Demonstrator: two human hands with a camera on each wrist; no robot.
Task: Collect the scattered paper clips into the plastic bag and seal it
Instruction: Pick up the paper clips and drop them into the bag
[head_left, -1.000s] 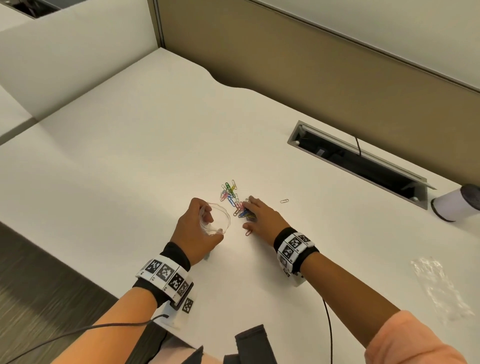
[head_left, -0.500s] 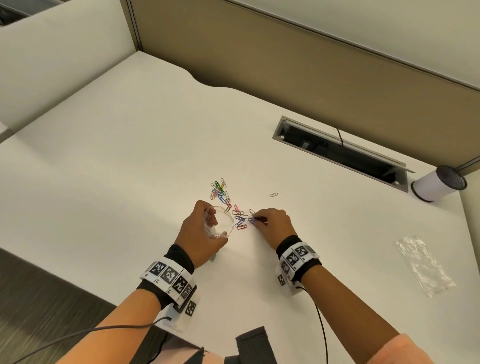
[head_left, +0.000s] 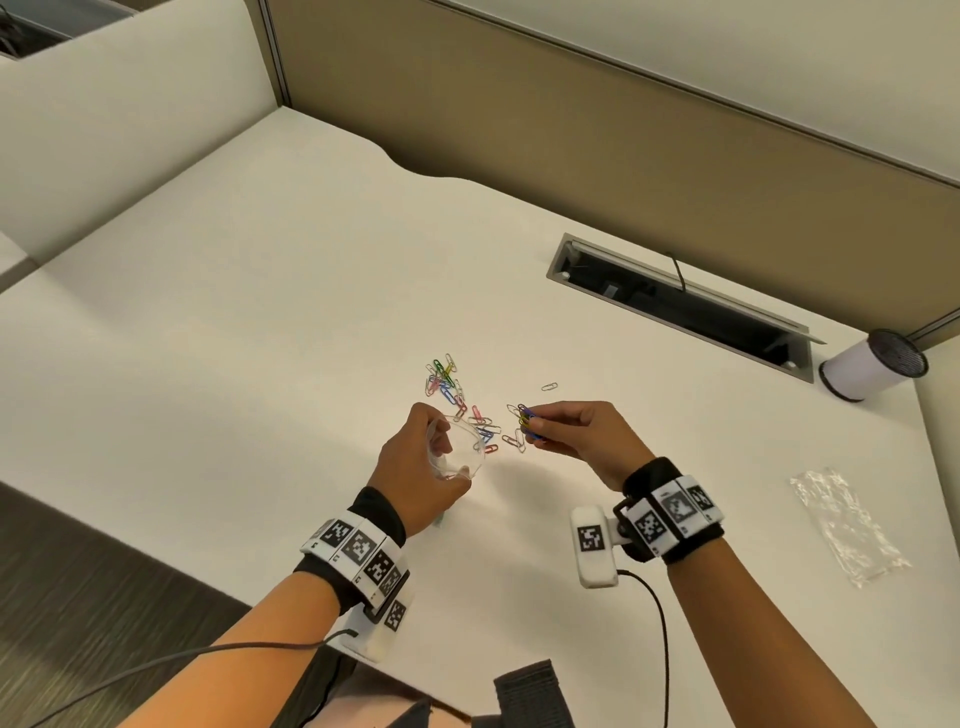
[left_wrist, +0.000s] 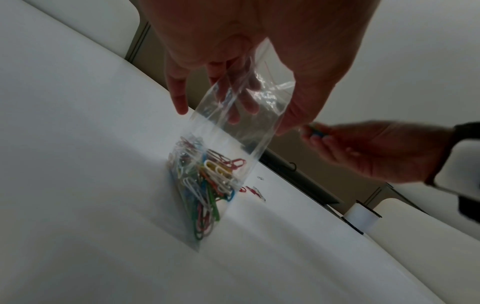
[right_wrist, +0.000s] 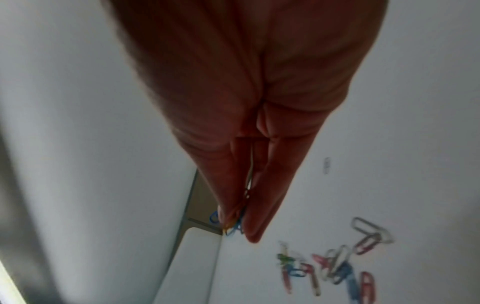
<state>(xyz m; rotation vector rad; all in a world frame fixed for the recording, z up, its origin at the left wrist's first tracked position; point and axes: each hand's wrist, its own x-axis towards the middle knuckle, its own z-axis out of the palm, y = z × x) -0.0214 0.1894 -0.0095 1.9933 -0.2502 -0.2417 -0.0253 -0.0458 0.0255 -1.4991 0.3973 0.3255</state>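
Left hand (head_left: 415, 462) grips the small clear plastic zip bag (left_wrist: 228, 144) by its open mouth, fingers curled round the rim; bag hangs upright, its bottom on the white desk (head_left: 234, 322), holding a heap of coloured wire paper clips. Right hand (head_left: 587, 434) just beside it, thumb and fingertips pinching a few blue and yellow clips (head_left: 527, 418). Loose coloured paper clips (head_left: 444, 376) lie scattered beyond both hands; one silver clip (head_left: 549, 386) apart.

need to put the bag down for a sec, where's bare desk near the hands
Bare desk spreads left of the left hand and its bag, out to the white panel. Another bare patch lies between the right hand and the spare bag. It is crowded between the hands and just beyond, where paper clips lie.
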